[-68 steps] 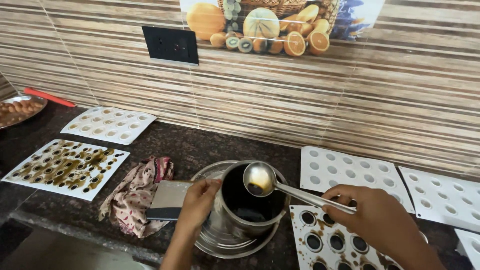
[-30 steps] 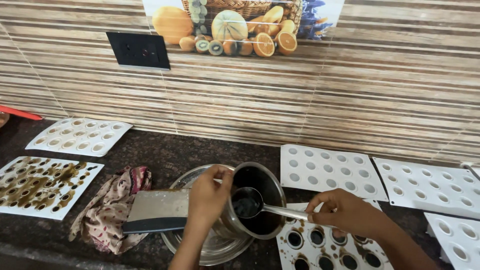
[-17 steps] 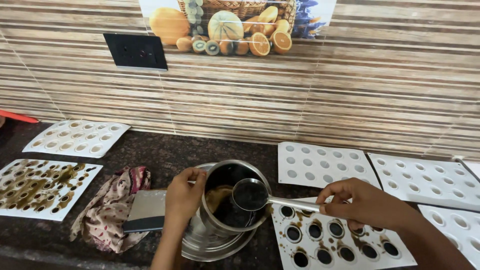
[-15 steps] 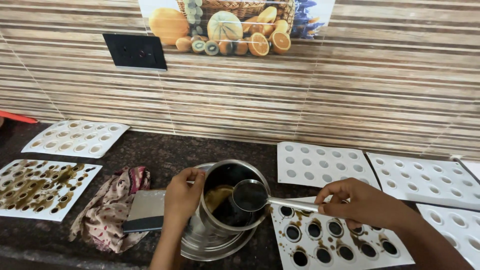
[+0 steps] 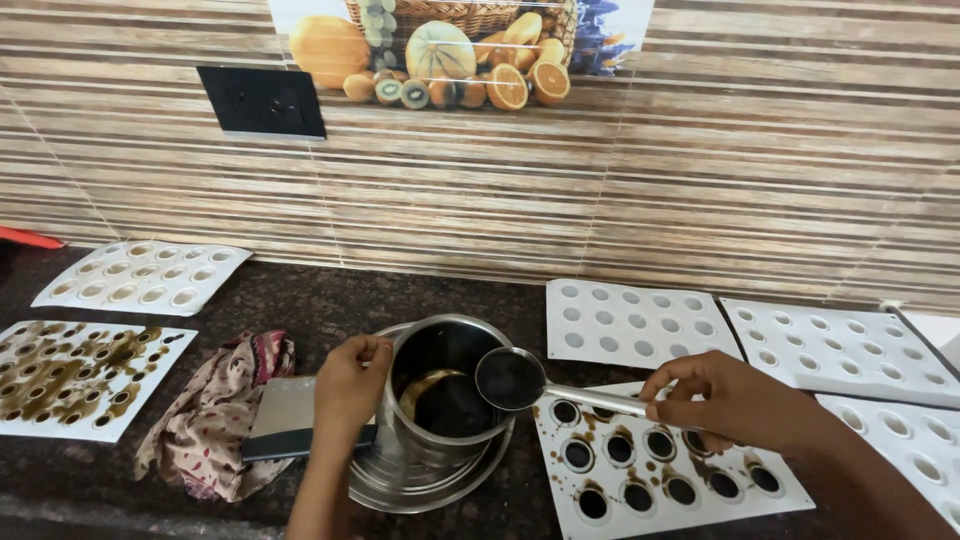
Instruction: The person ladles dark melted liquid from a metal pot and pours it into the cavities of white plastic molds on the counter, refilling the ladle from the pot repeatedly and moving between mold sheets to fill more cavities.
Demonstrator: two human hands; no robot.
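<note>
Right now I've got the left hand (image 5: 345,385) clamped on the rim of the steel pot (image 5: 440,395), holding it tipped a little toward the right inside the shallow steel plate (image 5: 400,490) it sits in. My right hand (image 5: 735,400) is closed around the handle of the small ladle (image 5: 510,378), whose bowl hangs just over the pot's right edge, dark liquid in it as far as I can tell. Directly below and to the right lies the white mould tray (image 5: 660,465) I'm working on, most of its round cups already dark and full, with splashes between them. By my reading this is the filling step: scoop from the pot, carry across, tip into a cup. What the next move calls for, I'd say, is a level carry over the short gap to an unfilled cup, then a slow tilt so the pour doesn't overrun the rim, while the left hand keeps the pot steady. Two clean white trays (image 5: 640,322) wait behind against the striped tile wall (image 5: 760,180). Over on the left, a patterned cloth (image 5: 215,415) lies bunched beside the pot, touching a flat metal scraper (image 5: 285,420), and beyond it sits a messy filled tray (image 5: 80,375).
</note>
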